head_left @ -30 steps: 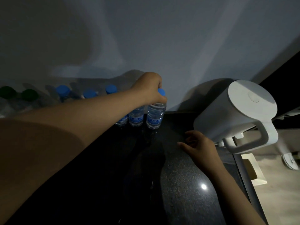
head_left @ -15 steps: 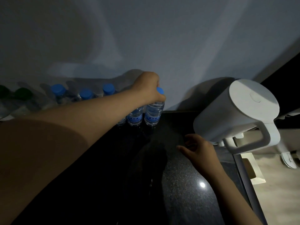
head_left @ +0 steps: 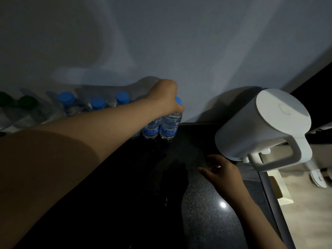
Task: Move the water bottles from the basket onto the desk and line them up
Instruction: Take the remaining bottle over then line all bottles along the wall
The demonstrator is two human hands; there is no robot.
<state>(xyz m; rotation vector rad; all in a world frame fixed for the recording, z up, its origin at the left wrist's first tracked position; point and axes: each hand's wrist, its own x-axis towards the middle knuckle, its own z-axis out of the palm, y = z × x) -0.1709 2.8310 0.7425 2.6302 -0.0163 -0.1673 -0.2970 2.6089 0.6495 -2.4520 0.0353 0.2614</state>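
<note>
My left hand (head_left: 164, 97) is clenched over the top of a water bottle (head_left: 169, 125). My fingers wrap its neck, and only a sliver of the blue cap shows past my knuckles. The bottle stands upright at the back edge of the desk (head_left: 206, 221), close against the wall (head_left: 197, 51), at the right end of the row. It sits just beside the neighbouring bottle (head_left: 150, 129). In this dim light I cannot tell whether the two touch, or whether the base is fully down. Further left along the same back edge are more blue-capped bottles (head_left: 98, 103), then green-capped bottles (head_left: 27, 102) towards the left corner. My right hand (head_left: 221, 175) is slack and holds nothing. Its fingers are loosely spread low over the desk, just in front of the white kettle (head_left: 262, 126).

I judge this to be the placing step, with this bottle being set into line. Next I need to be sure it stands steady and square with its neighbour. Then I should let go straight upward, so my fingers don't drag the cap and topple the row. The basket is out of view, so I cannot say how many bottles remain.
</note>
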